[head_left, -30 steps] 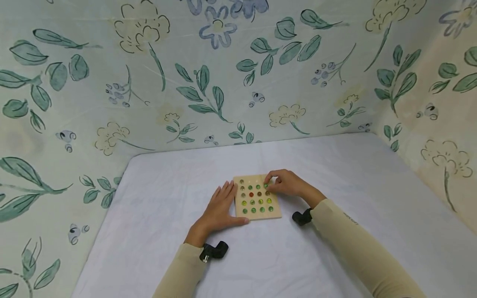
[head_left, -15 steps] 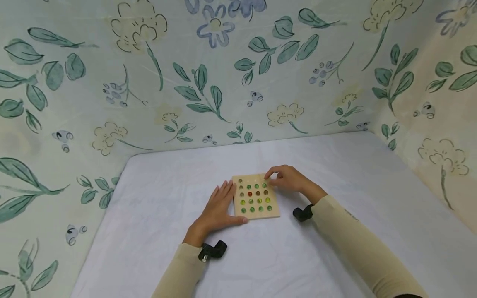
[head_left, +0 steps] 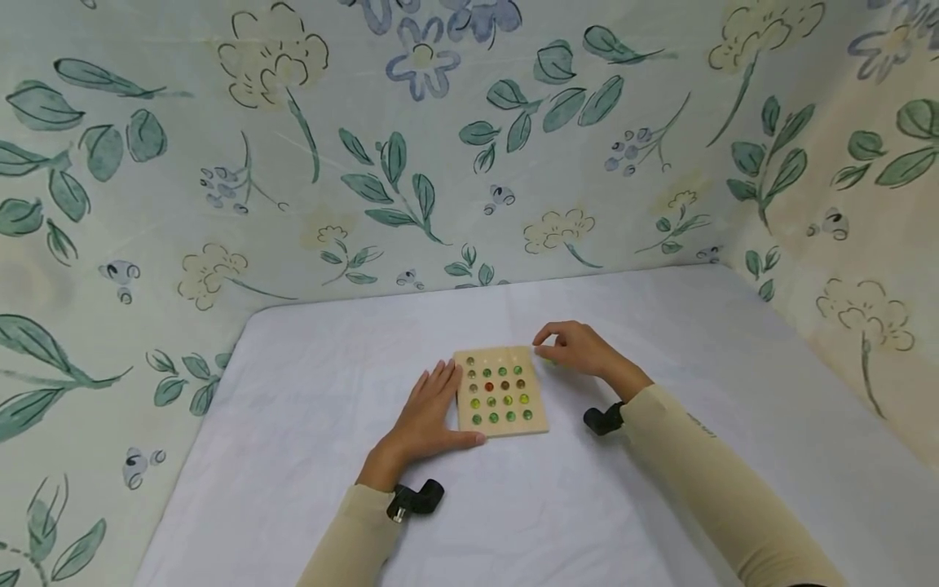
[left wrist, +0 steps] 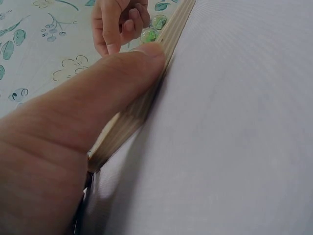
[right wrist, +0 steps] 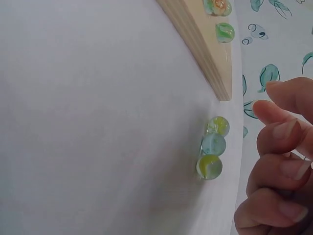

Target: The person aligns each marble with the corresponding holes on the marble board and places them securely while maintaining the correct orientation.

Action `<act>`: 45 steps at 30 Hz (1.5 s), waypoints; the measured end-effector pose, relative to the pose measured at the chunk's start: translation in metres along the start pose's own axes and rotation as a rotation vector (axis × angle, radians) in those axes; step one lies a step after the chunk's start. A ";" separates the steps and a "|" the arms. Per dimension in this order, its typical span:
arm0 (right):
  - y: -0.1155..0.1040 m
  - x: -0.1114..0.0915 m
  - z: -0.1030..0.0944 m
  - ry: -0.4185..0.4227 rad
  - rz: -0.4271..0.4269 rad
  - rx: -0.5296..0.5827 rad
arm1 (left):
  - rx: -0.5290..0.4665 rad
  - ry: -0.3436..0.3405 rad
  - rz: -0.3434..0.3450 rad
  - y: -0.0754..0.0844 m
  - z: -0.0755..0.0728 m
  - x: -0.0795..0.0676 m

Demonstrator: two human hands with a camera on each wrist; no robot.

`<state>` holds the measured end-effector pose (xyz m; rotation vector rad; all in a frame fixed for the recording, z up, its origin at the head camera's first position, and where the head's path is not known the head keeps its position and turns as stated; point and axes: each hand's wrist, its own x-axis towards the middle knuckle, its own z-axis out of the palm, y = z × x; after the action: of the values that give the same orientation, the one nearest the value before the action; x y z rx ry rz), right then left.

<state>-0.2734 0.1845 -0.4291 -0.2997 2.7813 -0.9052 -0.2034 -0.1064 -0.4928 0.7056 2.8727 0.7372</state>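
A square wooden marble board lies on the white cloth, with rows of glass marbles in its pits. Green marbles and one red marble show among them; the far row has a marble only at its left end. My left hand rests against the board's left side with straight fingers, its thumb touching the near edge. Just off the far right corner hovers my right hand, thumb and index finger apart with nothing between them, other fingers loosely curled. Beside it, three loose marbles lie in a line.
White cloth covers the tabletop around the board. A flower-printed curtain stands behind the table and along its sides. Each wrist carries a black camera.
My right hand has moved from the board's far right corner, off to the right and over the cloth. The left hand keeps its place on the board. The head view has shifted slightly.
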 end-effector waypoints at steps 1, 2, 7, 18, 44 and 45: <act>0.001 0.000 0.000 0.000 0.002 0.001 | 0.003 0.001 0.002 0.000 0.000 0.000; 0.002 0.000 -0.001 0.002 0.004 0.001 | 0.005 -0.001 0.001 -0.001 0.000 0.000; 0.005 0.000 -0.001 0.009 0.023 0.001 | 0.018 -0.005 0.005 -0.002 0.001 0.000; 0.009 -0.003 -0.001 0.000 0.040 0.019 | 0.005 0.003 0.006 -0.003 0.002 0.001; 0.024 -0.003 0.006 -0.009 0.083 0.016 | -0.001 0.005 0.013 -0.001 0.001 0.000; 0.025 -0.003 0.006 -0.009 0.083 0.017 | -0.005 0.005 0.013 -0.001 0.000 0.000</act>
<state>-0.2722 0.2015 -0.4480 -0.1841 2.7541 -0.9046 -0.2034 -0.1069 -0.4933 0.7235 2.8721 0.7481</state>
